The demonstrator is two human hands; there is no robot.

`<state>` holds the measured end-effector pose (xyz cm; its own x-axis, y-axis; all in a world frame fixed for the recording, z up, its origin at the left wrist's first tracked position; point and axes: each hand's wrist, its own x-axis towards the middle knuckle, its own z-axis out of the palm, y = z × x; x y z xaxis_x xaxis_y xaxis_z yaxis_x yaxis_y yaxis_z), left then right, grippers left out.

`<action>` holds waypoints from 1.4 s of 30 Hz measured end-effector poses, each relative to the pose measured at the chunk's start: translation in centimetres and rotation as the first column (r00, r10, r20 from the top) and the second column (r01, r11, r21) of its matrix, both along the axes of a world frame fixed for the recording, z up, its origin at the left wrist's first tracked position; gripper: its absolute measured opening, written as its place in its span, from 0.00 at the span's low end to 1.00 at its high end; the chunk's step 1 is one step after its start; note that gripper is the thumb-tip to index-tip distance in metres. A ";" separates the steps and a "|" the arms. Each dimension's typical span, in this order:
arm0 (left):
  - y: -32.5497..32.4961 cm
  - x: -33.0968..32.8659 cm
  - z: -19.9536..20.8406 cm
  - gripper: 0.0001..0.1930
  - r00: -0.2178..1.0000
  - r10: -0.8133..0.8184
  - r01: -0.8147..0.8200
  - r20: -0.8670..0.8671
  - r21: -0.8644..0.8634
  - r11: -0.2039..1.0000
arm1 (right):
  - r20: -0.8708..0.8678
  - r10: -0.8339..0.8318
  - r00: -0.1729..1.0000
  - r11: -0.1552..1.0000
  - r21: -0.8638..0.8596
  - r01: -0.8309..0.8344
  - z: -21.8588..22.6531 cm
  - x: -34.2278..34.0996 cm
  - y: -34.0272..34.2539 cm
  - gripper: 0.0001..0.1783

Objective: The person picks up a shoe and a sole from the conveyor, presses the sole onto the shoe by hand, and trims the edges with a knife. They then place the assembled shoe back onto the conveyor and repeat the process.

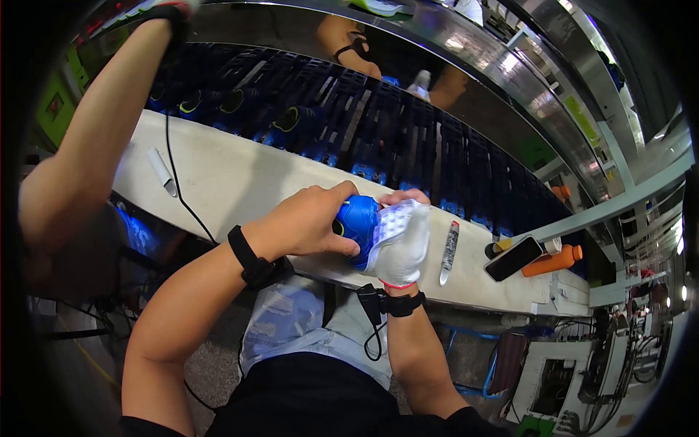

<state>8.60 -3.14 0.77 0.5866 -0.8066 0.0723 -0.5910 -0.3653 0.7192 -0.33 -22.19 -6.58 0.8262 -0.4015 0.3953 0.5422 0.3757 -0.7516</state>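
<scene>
Over the near edge of the white bench (218, 167), a blue shoe (357, 222) with a bit of yellow-green at its opening is held between my hands. My bare left hand (309, 221) wraps around its left side, thumb toward me. My right hand (403, 244), in a white glove with bare fingertips, closes on the shoe's right end. A pale patterned patch lies between this palm and the shoe; whether it is cloth or part of the glove, I cannot tell. Right of that hand lies a marker-like stick (450, 251) with a red end and a white tip.
Behind the bench runs a dark slatted conveyor (378, 135) carrying several dark shoes (291, 119). A phone (513, 258) and an orange bottle (552, 261) sit at right under a metal strut. At left, a co-worker's arm (109, 124) reaches across, near a white tube (162, 172) and black cable.
</scene>
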 end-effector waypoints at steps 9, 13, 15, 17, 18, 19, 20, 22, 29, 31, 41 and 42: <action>-3.1 1.6 1.9 0.39 0.998 -0.049 0.047 0.031 0.064 0.997 | -0.234 -0.092 0.968 0.982 -0.183 0.049 1.6 0.0 -0.7 0.29; -5.2 0.6 2.9 0.37 0.975 -0.145 0.122 0.167 0.144 0.982 | -0.316 -0.062 0.947 0.983 -0.185 0.003 1.8 -0.9 -2.0 0.35; -5.6 -0.4 2.9 0.36 0.948 -0.118 0.092 0.296 0.099 0.991 | -0.347 -0.024 0.938 0.992 -0.128 -0.022 2.5 -1.4 -2.2 0.37; -6.3 -1.4 2.5 0.35 0.946 -0.096 0.087 0.310 0.041 0.995 | -0.373 0.005 0.928 0.997 -0.073 -0.035 2.8 -1.9 -2.5 0.39; -6.6 -2.2 2.2 0.34 0.948 -0.079 0.075 0.308 0.025 0.997 | -0.358 -0.060 0.932 0.994 -0.103 0.025 2.4 -2.5 -2.5 0.38; -6.9 -2.8 2.0 0.34 0.950 -0.062 0.062 0.305 0.008 0.998 | -0.341 -0.126 0.931 0.987 -0.134 0.084 2.2 -3.0 -2.5 0.37; -7.0 -3.2 1.9 0.31 0.938 -0.076 0.073 0.339 0.022 0.997 | -0.291 -0.173 0.941 0.977 -0.172 0.127 2.2 -3.5 -2.4 0.33; -7.0 -3.9 1.8 0.30 0.932 -0.086 0.092 0.353 0.001 0.996 | -0.223 -0.281 0.933 0.947 -0.219 0.233 1.6 -3.9 -1.8 0.31; -7.5 -6.4 1.8 0.28 0.908 -0.092 0.124 0.408 -0.054 0.991 | -0.167 -0.409 0.897 0.902 -0.220 0.371 2.0 -6.4 -2.1 0.09; -7.6 -6.5 1.9 0.29 0.905 -0.102 0.114 0.413 -0.004 0.993 | -0.130 -0.486 0.864 0.831 -0.373 0.412 2.5 -6.4 -2.1 0.08; -8.4 -2.6 2.2 0.31 0.931 -0.180 0.167 0.316 0.070 0.984 | -0.308 -0.288 0.907 0.925 -0.333 0.181 2.2 -5.6 -4.4 0.28; -8.5 -2.4 2.3 0.33 0.934 -0.185 0.173 0.306 0.066 0.983 | -0.267 -0.356 0.895 0.864 -0.460 0.207 2.1 -5.5 -4.2 0.36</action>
<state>6.19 -11.61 3.04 0.3856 -0.9017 0.1954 -0.8403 -0.2557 0.4781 -5.86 -26.40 -4.44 0.8126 -0.5003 0.2992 0.2670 -0.1368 -0.9539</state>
